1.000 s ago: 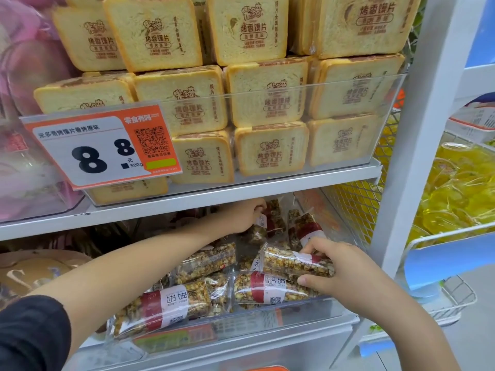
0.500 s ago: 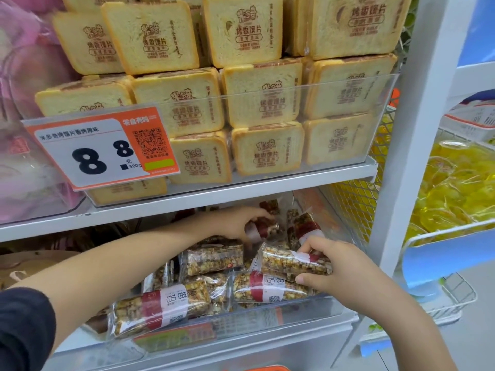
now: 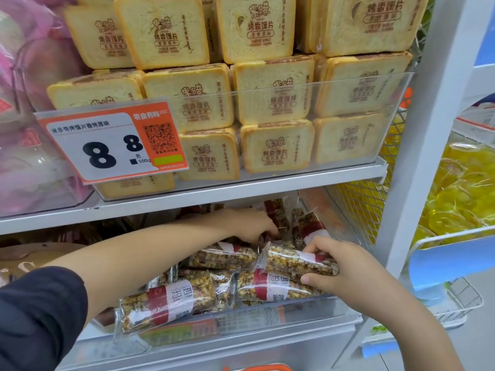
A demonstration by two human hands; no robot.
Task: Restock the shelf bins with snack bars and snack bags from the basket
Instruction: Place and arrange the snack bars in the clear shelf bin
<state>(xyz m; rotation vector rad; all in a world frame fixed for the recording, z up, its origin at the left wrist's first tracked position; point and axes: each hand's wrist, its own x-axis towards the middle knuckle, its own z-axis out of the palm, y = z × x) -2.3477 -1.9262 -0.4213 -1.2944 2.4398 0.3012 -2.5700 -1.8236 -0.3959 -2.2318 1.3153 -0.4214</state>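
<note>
In the lower middle of the frame, my right hand (image 3: 345,266) grips a snack bar (image 3: 294,262) above the clear bin (image 3: 241,314) to lay it flat, while my left hand (image 3: 249,226) pinches another wrapper (image 3: 273,210) further back to make room.

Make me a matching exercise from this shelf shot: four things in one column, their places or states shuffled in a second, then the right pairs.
Things
1. right hand
2. left hand
3. price tag
4. toast-slice packs

Places or states
A. clipped to the front of the upper clear bin
B. reaching toward the back of the lower bin, under the shelf board
C. stacked in rows in the upper clear bin
D. pinching a snack bar over the front row of the lower bin

Pairs: 1-D, 2-B, 3-A, 4-C
</note>
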